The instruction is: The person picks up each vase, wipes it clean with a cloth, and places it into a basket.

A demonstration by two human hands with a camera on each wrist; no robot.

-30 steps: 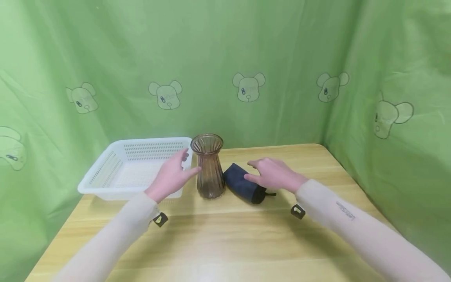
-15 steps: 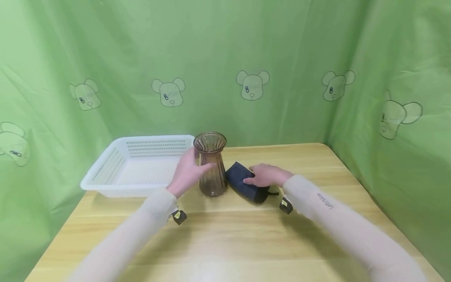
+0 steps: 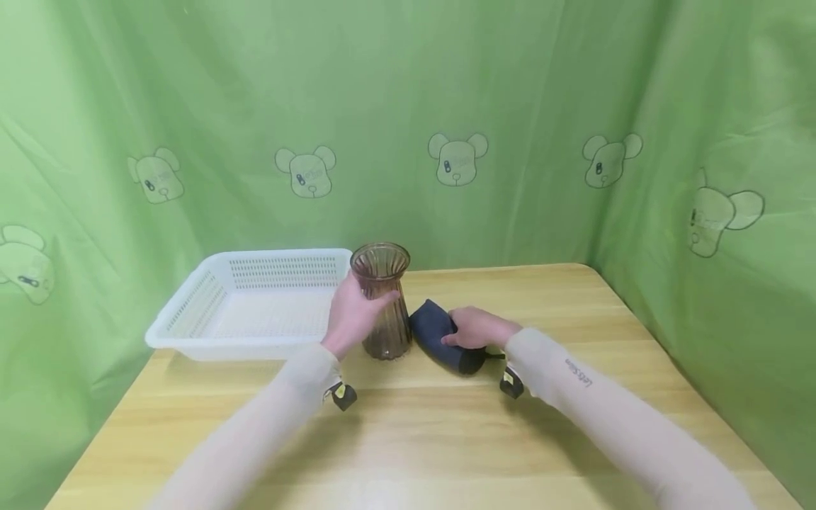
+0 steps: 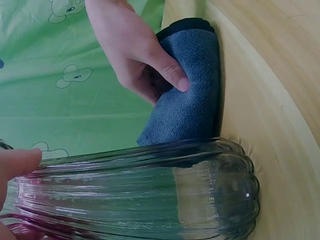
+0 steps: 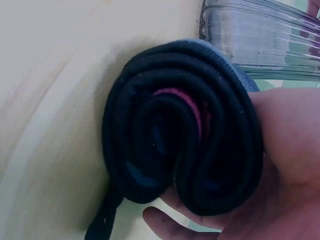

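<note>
I see the left hand gripping the vase below its flared rim, thumb across the front; the vase stands upright on the desk. The right hand grasps the blue roll — thumb pressed on the cloth, fingers round its other side — with a dark strap poking from one end. The roll lies just right of the vase, though from my feeds I can't quite tell whether they touch. Left of the vase sits the white basket; a green curtain hangs behind.
</note>
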